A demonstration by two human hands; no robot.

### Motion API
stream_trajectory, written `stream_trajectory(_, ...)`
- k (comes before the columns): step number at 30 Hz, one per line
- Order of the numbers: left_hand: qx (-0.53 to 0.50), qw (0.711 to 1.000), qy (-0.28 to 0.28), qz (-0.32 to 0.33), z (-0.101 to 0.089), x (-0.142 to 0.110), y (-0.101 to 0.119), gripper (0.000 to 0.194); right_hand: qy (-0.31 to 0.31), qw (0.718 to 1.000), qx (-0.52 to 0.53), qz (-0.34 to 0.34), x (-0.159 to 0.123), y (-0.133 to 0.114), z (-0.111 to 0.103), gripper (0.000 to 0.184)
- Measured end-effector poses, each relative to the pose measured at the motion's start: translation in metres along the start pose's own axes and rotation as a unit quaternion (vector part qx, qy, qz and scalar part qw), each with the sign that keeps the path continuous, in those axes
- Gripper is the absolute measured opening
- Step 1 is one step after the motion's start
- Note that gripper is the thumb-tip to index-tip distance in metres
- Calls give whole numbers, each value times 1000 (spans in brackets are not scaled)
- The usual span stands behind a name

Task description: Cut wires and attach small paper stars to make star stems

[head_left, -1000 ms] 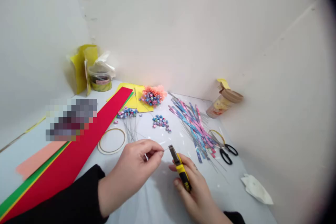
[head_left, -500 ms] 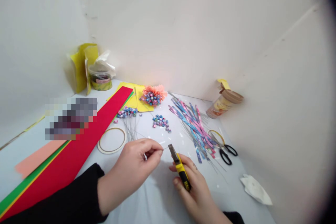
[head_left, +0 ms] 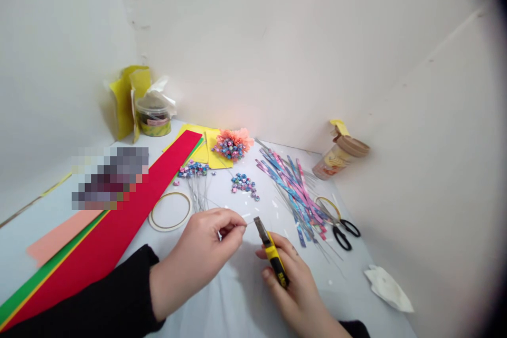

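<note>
Left hand (head_left: 196, 256), right hand (head_left: 297, 288); one utility knife (head_left: 274, 260); one pair scissors (head_left: 336, 237); two tape rolls (head_left: 158, 223); two jars (head_left: 153, 119).

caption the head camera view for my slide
Left hand pinches a thin wire while right hand holds a yellow utility knife, with patterned paper strips nearby

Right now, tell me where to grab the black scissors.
Take the scissors by their two black finger loops, coming from the right, on the side nearest you. The loops lie flat and face the open tabletop, while the blades point in among the paper strips, so the loops look like the safer, clearer hold.
</note>
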State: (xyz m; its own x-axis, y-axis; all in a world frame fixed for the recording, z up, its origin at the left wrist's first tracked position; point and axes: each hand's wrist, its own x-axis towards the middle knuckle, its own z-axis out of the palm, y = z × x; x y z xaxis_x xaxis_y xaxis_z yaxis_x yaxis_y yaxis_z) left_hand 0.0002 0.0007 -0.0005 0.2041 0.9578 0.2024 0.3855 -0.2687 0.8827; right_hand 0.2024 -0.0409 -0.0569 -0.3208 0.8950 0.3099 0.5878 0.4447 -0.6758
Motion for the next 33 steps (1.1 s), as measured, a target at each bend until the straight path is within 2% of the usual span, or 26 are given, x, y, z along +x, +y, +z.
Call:
stream_trajectory(13, 15, 1000, -3, 7, -1, 0, 1, 15, -35, 998, 49, 3, 0, -4, 0, 18)
stream_trajectory(27, 18, 1000, -4, 6, 0, 0, -1, 15, -24, 999, 48, 8, 2, -5, 0, 16)
stream_trajectory(33, 27, 999, -11, 17, 0, 0, -2, 15, -28, 996, 80, 19, 4, -9, -3, 16)
